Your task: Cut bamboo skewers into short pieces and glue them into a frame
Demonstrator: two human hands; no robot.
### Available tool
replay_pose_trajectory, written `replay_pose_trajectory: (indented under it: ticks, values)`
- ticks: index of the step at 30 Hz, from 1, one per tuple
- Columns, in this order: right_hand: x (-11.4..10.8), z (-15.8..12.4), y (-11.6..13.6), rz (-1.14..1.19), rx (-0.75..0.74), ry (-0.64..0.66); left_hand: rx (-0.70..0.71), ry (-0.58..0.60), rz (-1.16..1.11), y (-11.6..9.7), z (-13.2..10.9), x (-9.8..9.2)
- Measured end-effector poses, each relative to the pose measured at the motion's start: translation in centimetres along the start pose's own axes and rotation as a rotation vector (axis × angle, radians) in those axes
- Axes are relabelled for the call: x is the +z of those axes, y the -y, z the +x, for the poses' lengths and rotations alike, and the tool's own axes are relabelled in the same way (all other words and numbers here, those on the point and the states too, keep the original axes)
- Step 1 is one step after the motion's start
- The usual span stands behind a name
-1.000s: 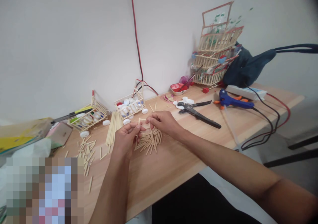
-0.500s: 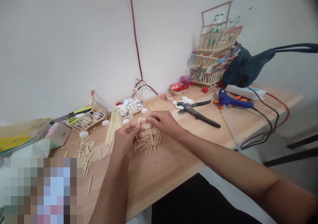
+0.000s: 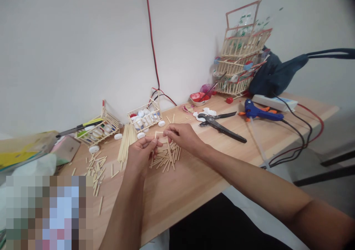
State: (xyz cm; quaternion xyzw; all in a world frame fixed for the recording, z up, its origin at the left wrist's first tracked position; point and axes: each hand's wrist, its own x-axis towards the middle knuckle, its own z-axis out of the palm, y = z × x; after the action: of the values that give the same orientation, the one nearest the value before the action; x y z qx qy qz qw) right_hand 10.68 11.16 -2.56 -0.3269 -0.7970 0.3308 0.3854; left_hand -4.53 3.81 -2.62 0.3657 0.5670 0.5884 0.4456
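Between my two hands is a small frame of joined wooden sticks (image 3: 171, 154), with a short crosspiece at its top and a longer stick slanting down on the right. My left hand (image 3: 140, 151) pinches its left side. At the upper right corner, the fingertips of my right hand (image 3: 183, 136) are closed on the same frame. Beneath it lies a pile of short cut sticks (image 3: 176, 154), partly hidden by the hands. A bundle of long thin sticks (image 3: 125, 143) lies just left of my left hand.
Behind stand two stick carts (image 3: 144, 117) (image 3: 97, 132) with white cap wheels. Rightward are black-handled cutters (image 3: 222, 127), a blue glue gun (image 3: 262, 113), a red paint dish (image 3: 199, 99) and a tall stick rack (image 3: 240, 65). Loose stick pieces (image 3: 96, 170) lie left. Cables hang off the table's right side.
Both hands keep their hold on the stick frame, almost still. The view has shifted very slightly.
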Motion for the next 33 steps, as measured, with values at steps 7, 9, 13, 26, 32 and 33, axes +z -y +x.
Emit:
replay_pose_trajectory:
  ticks: [7, 9, 13, 26, 32, 33]
  values:
    - [-0.05, -0.01, 0.14, -0.012, -0.001, 0.003, 0.014, 0.004, -0.020, 0.00, -0.01, 0.11]
    - [-0.08, -0.02, 0.15, -0.017, 0.001, 0.005, 0.014, 0.006, -0.021, -0.02, -0.02, 0.12]
    - [-0.06, -0.03, 0.07, -0.018, -0.010, 0.003, 0.004, 0.007, -0.022, 0.02, -0.01, 0.07]
    - [-0.04, -0.11, 0.22, 0.005, 0.012, 0.014, 0.008, 0.006, -0.021, -0.03, -0.05, 0.10]
    - [-0.10, -0.10, 0.11, -0.011, -0.012, 0.008, 0.012, 0.010, -0.025, -0.10, -0.10, 0.14]
    - [-0.10, -0.09, 0.12, -0.012, -0.010, 0.008, 0.010, 0.010, -0.025, -0.09, -0.09, 0.13]
